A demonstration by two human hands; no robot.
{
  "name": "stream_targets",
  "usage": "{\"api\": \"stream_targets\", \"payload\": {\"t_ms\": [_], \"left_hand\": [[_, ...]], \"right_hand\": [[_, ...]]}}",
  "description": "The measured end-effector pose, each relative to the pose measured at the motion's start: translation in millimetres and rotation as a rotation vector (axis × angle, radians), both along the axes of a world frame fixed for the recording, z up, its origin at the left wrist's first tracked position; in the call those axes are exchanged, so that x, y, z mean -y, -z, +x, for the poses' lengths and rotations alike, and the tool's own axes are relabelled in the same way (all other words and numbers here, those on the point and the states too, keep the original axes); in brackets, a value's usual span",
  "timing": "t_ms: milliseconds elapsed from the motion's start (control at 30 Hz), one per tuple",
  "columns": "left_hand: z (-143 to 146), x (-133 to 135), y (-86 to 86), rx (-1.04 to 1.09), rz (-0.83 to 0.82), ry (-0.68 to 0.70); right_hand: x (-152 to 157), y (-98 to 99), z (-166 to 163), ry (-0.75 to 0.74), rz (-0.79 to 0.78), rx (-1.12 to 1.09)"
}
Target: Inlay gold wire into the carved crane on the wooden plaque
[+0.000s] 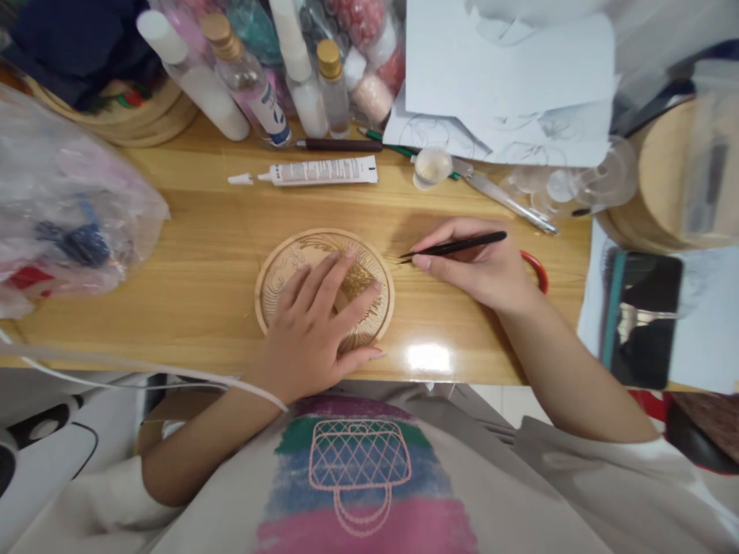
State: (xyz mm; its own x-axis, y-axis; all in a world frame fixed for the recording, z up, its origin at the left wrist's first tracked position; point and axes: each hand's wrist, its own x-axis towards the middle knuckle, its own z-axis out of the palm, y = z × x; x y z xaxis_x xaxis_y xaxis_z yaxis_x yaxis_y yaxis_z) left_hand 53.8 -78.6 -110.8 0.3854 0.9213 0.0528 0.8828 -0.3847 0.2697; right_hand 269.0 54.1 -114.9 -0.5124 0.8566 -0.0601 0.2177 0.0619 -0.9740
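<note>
A round wooden disc [277, 277] with fine gold line work lies on the wooden table [202, 254]. My left hand [315, 319] rests flat on the disc, fingers spread, pressing on it. To its right, my right hand [479, 265] is closed on thin black tweezers [456, 246]. The tweezers' tip points left, close to the disc's right edge. A fine gold strand seems to sit at that tip.
A white glue tube [317, 171], several bottles [254, 85], a small clear cup [433, 165] and metal tweezers [508, 201] lie behind. White paper sheets [508, 69] back right, a plastic bag [63, 208] left, a phone [643, 319] right, a red ring [536, 268] under my wrist.
</note>
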Motion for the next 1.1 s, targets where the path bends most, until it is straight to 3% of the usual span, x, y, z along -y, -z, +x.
{"api": "stream_targets", "payload": {"t_ms": [867, 1033, 1100], "left_hand": [[-1.9, 1.0, 0.7, -0.015, 0.03, 0.013], [-15.1, -0.3, -0.8, 0.075, 0.12, -0.062], [-26.9, -3.0, -3.5, 0.048, 0.126, -0.021]], "right_hand": [[-0.1, 1.7, -0.1, 0.001, -0.029, -0.045], [-1.5, 2.2, 0.4, 0.013, -0.064, -0.065], [-3.2, 1.5, 0.3, -0.004, -0.094, -0.072]]}}
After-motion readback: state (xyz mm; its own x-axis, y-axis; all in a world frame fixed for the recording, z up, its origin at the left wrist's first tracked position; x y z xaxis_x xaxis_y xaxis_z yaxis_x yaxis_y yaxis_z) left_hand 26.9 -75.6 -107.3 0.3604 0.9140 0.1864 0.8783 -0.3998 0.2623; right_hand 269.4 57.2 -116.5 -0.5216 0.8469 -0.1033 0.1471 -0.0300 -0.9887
